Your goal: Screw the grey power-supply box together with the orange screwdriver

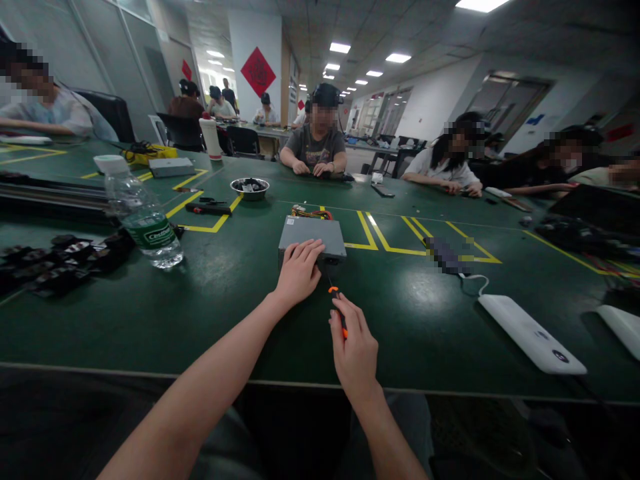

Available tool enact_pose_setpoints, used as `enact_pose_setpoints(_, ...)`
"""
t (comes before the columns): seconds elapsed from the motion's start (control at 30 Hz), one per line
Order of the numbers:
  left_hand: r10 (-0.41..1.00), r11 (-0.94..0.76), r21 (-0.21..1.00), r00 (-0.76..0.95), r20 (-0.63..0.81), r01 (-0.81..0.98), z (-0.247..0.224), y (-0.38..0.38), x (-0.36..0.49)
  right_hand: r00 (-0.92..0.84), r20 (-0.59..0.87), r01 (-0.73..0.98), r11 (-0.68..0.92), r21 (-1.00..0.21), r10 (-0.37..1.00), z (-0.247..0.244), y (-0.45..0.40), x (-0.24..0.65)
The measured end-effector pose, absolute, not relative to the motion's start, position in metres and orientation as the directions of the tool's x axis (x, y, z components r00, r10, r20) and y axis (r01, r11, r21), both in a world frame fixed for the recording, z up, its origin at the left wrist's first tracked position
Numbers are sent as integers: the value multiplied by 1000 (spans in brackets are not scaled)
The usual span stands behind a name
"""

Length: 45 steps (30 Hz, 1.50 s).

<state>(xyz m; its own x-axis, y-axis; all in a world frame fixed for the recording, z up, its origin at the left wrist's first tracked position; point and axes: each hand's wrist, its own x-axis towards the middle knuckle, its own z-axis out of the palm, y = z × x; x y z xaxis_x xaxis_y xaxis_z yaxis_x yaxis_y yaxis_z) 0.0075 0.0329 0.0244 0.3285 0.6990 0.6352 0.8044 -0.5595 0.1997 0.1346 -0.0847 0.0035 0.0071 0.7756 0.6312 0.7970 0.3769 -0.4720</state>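
A grey metal computer power supply [313, 237] lies on the green table, with a bundle of coloured cables [313, 213] at its far side. Over its near left edge rests my left hand [299, 270], fingers along the top and thumb toward the front face, holding the box in place. My right hand [354, 337] is closed around the handle of a black and orange screwdriver [335, 291]. The screwdriver's shaft points at the front face of the power supply, near its socket; whether the tip touches a screw is too small to tell.
A water bottle [150, 223] and black parts [65, 260] stand left. Beyond are a metal bowl [250, 189] and a dark tool [209, 208]. A phone [447, 255] is cabled to a white power bank [533, 333] at right. Opposite sits a person [320, 140].
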Motion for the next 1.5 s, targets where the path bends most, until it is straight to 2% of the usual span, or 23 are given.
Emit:
enact_pose_setpoints(0.13,697,-551,193,320,642,812,23,31,9,62,532,791,283,-542,844,5,-82,135)
enact_pose_setpoints(0.4,687,-540,171,314,655,824,19,28,10,77,563,800,286,-528,823,2,-81,126)
enact_pose_setpoints(0.6,685,-539,174,308,660,824,19,28,11,240,444,598,228,-768,864,-1,-79,136)
enact_pose_setpoints(0.67,682,-542,178,307,663,821,19,28,10,262,404,545,211,-811,877,-1,-76,135)
enact_pose_setpoints(0.97,668,-568,192,312,676,801,19,31,8,249,568,646,302,-701,785,2,-78,112)
enact_pose_setpoints(1.07,667,-571,197,312,676,797,19,33,7,247,534,632,283,-721,808,2,-80,112)
enact_pose_setpoints(1.2,664,-571,199,306,682,797,18,34,7,243,366,597,159,-786,898,4,-81,115)
enact_pose_setpoints(1.27,666,-569,198,306,680,798,17,35,7,236,330,604,128,-787,914,6,-79,114)
enact_pose_setpoints(1.5,662,-574,195,311,681,795,17,35,7,229,468,696,193,-692,854,3,-76,109)
